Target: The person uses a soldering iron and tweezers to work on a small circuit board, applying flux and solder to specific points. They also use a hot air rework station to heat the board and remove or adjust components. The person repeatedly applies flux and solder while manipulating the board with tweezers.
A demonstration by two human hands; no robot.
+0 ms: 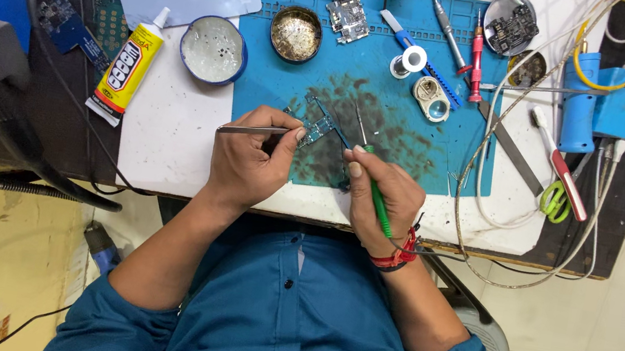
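Two hands busy mid-job: left hand pinches tweezers on small circuit board, mat centre; right hand grips green-handled iron, tip at board's 3 o'clock. Board not yet released, soldering unfinished.

Left hand hides tweezers' tips.
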